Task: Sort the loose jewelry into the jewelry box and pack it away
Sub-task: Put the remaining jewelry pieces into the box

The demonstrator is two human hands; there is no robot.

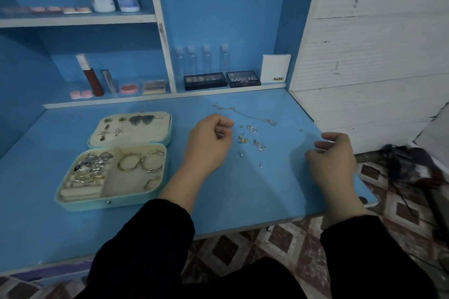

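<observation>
Head view: the loose jewelry (252, 139) lies scattered on the desk (243, 189), just right of my left hand (209, 143) and between my two hands. That hand's fingers are curled in; something small may glint between them, but I cannot tell. My right hand (332, 155) hovers apart, loosely curled, holding nothing. The box (109, 204) lies open at the left.

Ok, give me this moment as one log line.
phase: sorting | jewelry box open, partly filled | loose jewelry scattered between hands | left hand curled at pile, hold unclear | right hand loosely curled, empty
</observation>
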